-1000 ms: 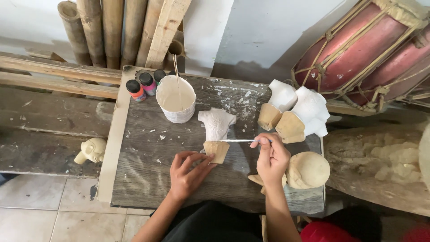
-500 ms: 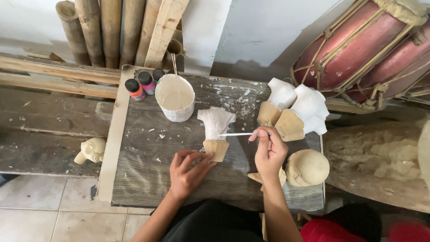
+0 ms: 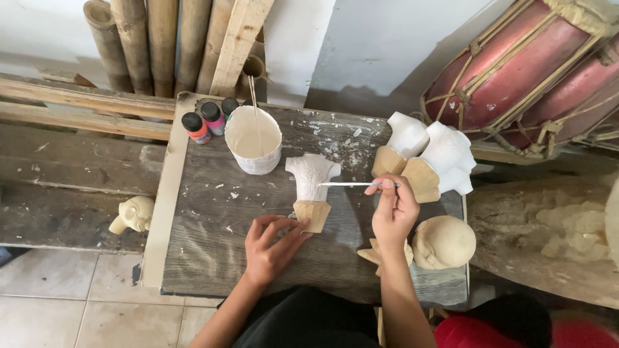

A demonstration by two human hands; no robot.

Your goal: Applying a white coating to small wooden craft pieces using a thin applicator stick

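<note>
I'm painting a carved figure (image 3: 312, 187) white on the wooden board (image 3: 213, 212).
My left hand (image 3: 271, 248) is steadying its bare base, my right hand (image 3: 393, 209) is pinching the brush (image 3: 354, 184); probably wet, so slipping fingers could be smearing it.

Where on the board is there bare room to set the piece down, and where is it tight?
Bare wood lies on the board left of the left hand, below the white cup. Another strip runs between the carving and the right hand. Crowded: the right edge, with two white-painted pieces and the round head.
</note>
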